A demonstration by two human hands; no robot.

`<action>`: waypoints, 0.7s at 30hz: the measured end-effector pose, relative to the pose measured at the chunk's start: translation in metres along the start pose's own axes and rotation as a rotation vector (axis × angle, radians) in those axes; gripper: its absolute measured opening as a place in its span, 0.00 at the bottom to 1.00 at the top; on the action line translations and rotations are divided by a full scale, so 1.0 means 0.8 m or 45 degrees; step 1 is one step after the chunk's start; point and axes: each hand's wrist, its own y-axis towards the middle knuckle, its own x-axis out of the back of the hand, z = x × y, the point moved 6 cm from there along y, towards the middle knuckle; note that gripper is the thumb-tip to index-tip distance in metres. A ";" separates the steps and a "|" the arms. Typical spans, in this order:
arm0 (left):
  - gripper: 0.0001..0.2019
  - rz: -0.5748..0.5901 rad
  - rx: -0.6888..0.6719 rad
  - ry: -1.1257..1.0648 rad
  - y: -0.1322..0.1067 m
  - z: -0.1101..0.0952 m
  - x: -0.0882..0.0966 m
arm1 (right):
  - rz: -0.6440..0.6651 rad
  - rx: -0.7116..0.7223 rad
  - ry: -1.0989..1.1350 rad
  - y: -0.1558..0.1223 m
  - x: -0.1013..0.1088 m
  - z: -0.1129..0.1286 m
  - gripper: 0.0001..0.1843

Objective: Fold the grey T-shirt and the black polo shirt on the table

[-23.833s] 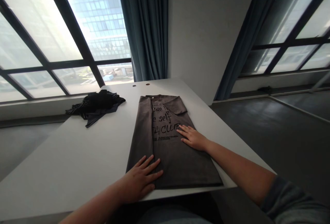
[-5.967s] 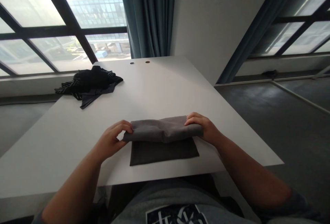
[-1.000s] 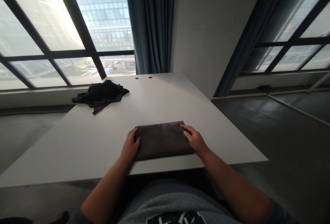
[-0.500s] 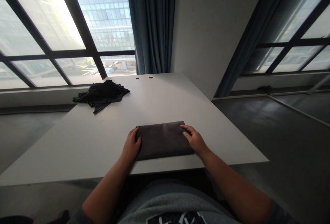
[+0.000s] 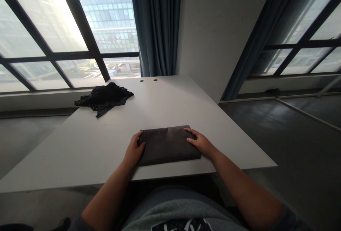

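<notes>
A dark grey-brown folded cloth (image 5: 169,145), which looks like a folded garment, lies flat as a neat rectangle near the front edge of the white table (image 5: 149,110). My left hand (image 5: 135,149) is closed around its left edge, thumb on top and fingers along the far left corner. On the opposite side, my right hand (image 5: 204,144) grips the right edge, with its thumb and forefinger bent over the top surface. The undersides of both hands and the other fingers of the right one are hidden.
A crumpled heap of black cloth (image 5: 108,97) lies at the table's far left side. Two small round holes (image 5: 148,80) sit near the far edge. Beyond stand windows, a blue curtain (image 5: 157,25) and a pale pillar (image 5: 210,28).
My right hand has slid slightly left, farther over the top of the folded cloth. My left hand and the cloth are almost unchanged.
</notes>
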 end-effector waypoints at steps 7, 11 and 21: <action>0.45 0.250 0.222 -0.196 0.004 0.001 0.002 | 0.128 0.051 -0.069 0.000 0.002 0.010 0.40; 0.42 0.392 0.101 -0.077 0.010 -0.010 0.008 | 0.133 0.043 -0.101 -0.003 0.003 0.014 0.35; 0.37 0.288 -0.063 0.063 0.074 0.010 0.000 | 0.124 0.157 -0.063 0.070 0.004 0.002 0.33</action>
